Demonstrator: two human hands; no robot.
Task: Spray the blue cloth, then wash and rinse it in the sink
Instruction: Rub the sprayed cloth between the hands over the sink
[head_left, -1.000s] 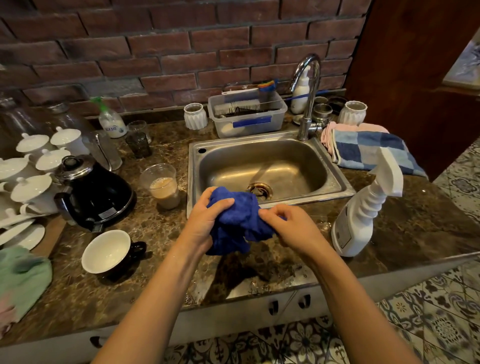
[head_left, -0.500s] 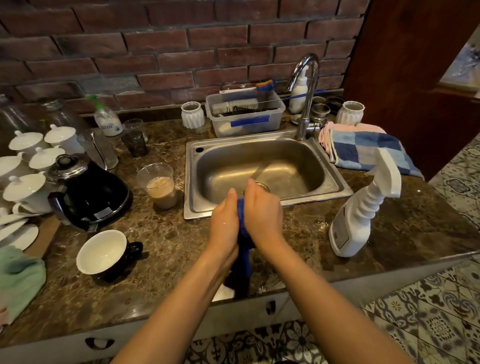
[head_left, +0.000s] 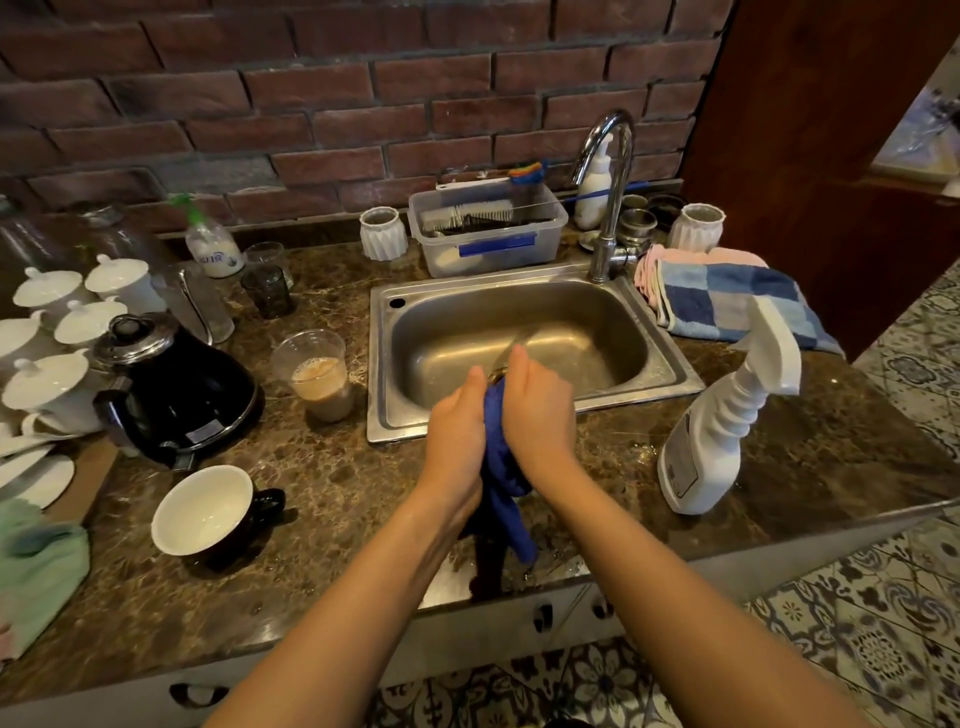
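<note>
Cloth (head_left: 500, 457) pressed between left hand (head_left: 453, 431) and right hand (head_left: 537, 418), both grasping it; best rubbed palm against palm over sink (head_left: 670, 364), tap (head_left: 609, 192) dry

Left hand (head_left: 457, 431) and right hand (head_left: 540, 415) pressed palm to palm, fingers pointing away, both forearms reaching forward, blue cloth (head_left: 501, 467) squeezed between them.

you can't read much here. the small bottle (head_left: 213, 248) by the brick wall has a blue printed label, too blurred to make out. the white spray bottle (head_left: 711, 441) carries a label with small print, also unreadable. nothing else shows lettering.
</note>
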